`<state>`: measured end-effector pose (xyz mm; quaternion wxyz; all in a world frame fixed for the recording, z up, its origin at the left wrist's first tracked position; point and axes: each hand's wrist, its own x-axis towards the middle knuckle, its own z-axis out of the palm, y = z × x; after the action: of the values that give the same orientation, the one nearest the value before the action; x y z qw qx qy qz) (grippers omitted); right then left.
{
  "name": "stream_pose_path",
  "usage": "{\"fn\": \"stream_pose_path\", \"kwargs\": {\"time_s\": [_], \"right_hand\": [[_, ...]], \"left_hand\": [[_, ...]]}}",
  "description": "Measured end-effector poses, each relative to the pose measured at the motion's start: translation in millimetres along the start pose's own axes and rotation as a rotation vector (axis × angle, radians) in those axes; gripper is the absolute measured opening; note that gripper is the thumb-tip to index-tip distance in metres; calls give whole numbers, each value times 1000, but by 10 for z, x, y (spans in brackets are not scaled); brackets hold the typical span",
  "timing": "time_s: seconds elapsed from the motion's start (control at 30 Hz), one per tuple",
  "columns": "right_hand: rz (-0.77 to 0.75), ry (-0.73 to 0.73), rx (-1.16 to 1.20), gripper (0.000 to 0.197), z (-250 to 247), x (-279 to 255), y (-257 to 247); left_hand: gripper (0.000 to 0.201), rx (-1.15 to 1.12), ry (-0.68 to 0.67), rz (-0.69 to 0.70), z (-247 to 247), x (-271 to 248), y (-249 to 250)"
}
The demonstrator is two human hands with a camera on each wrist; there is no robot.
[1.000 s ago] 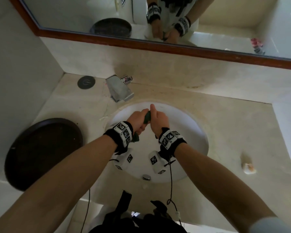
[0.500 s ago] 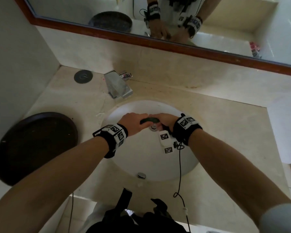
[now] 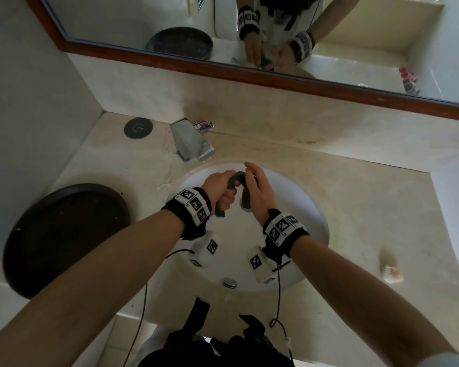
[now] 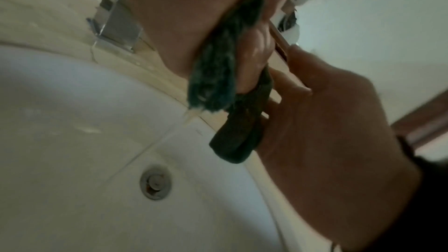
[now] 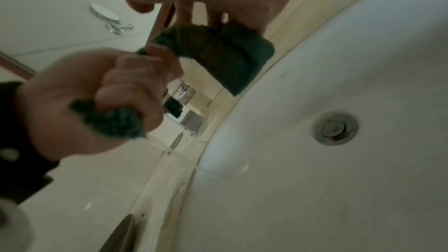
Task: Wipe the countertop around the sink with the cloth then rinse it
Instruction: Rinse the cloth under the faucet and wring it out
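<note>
A twisted dark green cloth [image 3: 236, 178] arches between my two hands above the white sink basin [image 3: 302, 207]. My left hand [image 3: 221, 193] grips one end in a fist; that end [image 4: 213, 76] sticks out below the curled fingers. My right hand [image 3: 257, 192] holds the other end [image 5: 225, 58], which hangs down beside the palm, with its fingers fairly straight and pointing away from me. The left fist [image 5: 109, 102] sits close beside the right hand in the right wrist view. The drain [image 4: 155, 183] lies below the cloth. Beige countertop [image 3: 368, 207] surrounds the basin.
A chrome faucet [image 3: 192, 143] stands at the basin's back left rim. A dark round tray [image 3: 64, 239] and a small black disc [image 3: 138, 128] sit on the counter's left side. A small pale object [image 3: 390, 271] lies at the right. A wood-framed mirror [image 3: 249, 72] hangs behind.
Half a second ago my hands lay level, knuckles facing, with the cloth stretched between them. Now both wrists have turned, the cloth bends into an arch, and my right fingers have straightened.
</note>
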<state>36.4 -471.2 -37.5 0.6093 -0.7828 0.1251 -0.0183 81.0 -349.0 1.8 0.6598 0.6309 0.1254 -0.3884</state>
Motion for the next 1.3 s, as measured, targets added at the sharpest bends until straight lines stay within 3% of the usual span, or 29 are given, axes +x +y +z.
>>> {"fn": "stream_pose_path", "kwargs": {"time_s": [0.1,0.2,0.3,0.4,0.5,0.6,0.67,0.73,0.8,0.87,0.93,1.03,1.17,1.3], "right_hand": [[-46,53,-141,33,127,11,-139],[-79,37,-568,33,153,31,-247],[-107,-85,-871,39,128,93,-295],[-79,-233,-1016,46,102,126,-308],[60,-293,-784,33,97,100,-310],[485,-267,-268,35,118,36,-235],[682,-364,-18,35,74,-1,-220],[729,-474,105,37,4,6,-236],[720,-469,83,42,-31,35,-240],[685,-383,-19,52,-59,51,-241],[585,-304,-111,61,-68,69,-241],[278,-230,-412,65,-79,112,-240],[-153,-182,-924,49,-138,186,-174],[-282,-204,-1097,40,-151,209,-245]], "left_hand": [[40,-67,-51,-15,19,-12,21],[42,-65,-66,-39,29,-49,35],[46,24,27,-56,0,-65,28],[46,292,158,8,-41,-79,5],[45,654,238,162,-87,-42,-25],[51,1098,200,309,-138,0,-62],[58,1354,158,354,-161,-17,-78],[62,1501,128,419,-187,-36,-94],[61,1482,139,484,-222,-37,-126],[59,1278,146,477,-256,-33,-180],[54,930,117,370,-247,-49,-194],[45,602,58,134,-216,-39,-180],[46,395,-10,-92,-236,-25,-95],[55,412,-1,-180,-228,-51,-31]]}}
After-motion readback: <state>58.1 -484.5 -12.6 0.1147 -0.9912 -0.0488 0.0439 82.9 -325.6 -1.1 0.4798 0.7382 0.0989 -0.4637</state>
